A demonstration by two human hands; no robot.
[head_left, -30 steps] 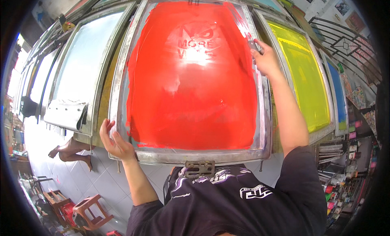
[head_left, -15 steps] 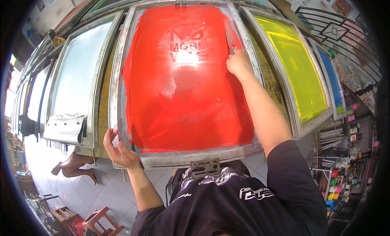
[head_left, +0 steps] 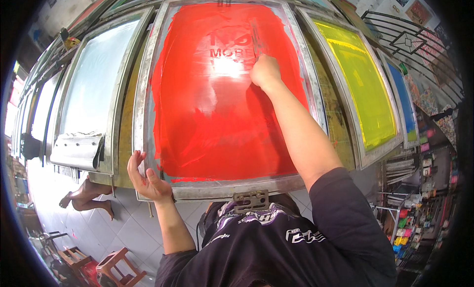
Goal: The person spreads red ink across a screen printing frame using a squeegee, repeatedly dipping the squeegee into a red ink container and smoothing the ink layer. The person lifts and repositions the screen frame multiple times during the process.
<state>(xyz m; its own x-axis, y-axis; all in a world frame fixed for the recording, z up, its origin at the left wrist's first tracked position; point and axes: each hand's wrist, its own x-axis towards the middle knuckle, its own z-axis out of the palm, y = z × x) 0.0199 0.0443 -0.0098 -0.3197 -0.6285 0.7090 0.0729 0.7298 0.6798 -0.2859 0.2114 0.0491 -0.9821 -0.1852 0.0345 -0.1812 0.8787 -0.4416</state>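
Observation:
In front of me lies a large screen-printing frame [head_left: 146, 94] with a metal rim. Red ink [head_left: 212, 134] coats most of its mesh, and dark lettering shows through near the far end. My right hand [head_left: 265, 71] is closed round a narrow flat scraper [head_left: 255, 40], smeared with ink and hard to make out. It reaches over the upper right of the lettering. At the near left corner of the frame, my left hand [head_left: 149, 181] is open, its fingers apart and upright against the rim, holding nothing.
A frame with pale mesh [head_left: 101, 79] stands on the left, a grey squeegee [head_left: 76, 151] at its near end. To the right are a yellow-inked frame [head_left: 353, 84] and a blue one [head_left: 402, 97]. Someone's bare legs [head_left: 89, 198] and a stool [head_left: 121, 269] show lower left.
My right hand has moved left with the scraper, from the right edge of the red ink to beside the lettering. My left hand stays at the frame's corner.

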